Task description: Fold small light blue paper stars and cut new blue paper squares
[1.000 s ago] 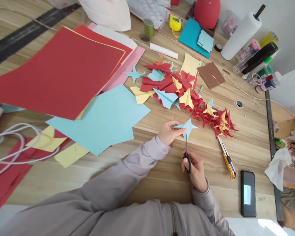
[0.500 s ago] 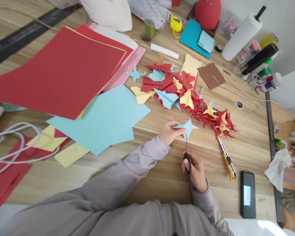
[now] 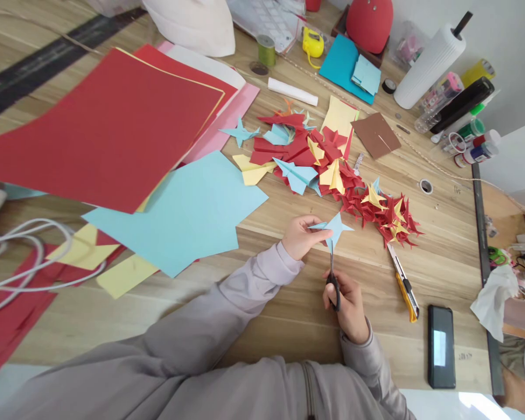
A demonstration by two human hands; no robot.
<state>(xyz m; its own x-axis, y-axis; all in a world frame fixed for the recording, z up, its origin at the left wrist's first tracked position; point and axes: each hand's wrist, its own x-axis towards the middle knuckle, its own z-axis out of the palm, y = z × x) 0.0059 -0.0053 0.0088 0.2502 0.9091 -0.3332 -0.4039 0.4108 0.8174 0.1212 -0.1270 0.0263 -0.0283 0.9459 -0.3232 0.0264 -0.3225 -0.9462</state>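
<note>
A light blue folded paper star [image 3: 338, 230] is pinched between the thumb and fingers of my left hand [image 3: 303, 235]. Just below it, my right hand [image 3: 349, 303] is closed around the black handles of a pair of scissors [image 3: 333, 287]. The blades point up and meet the star's lower point; whether they are cutting into it I cannot tell. Beyond my hands lies a heap of red, yellow and blue folded paper stars [image 3: 354, 195] and paper planes [image 3: 298, 175].
Large red sheets [image 3: 109, 128] and a light blue sheet [image 3: 188, 210] spread at the left. A yellow utility knife [image 3: 405, 286] and a phone [image 3: 441, 346] lie to the right. White cables [image 3: 39, 256] coil at the left edge. Bottles [image 3: 476, 153] and a white roll [image 3: 431, 65] stand back right.
</note>
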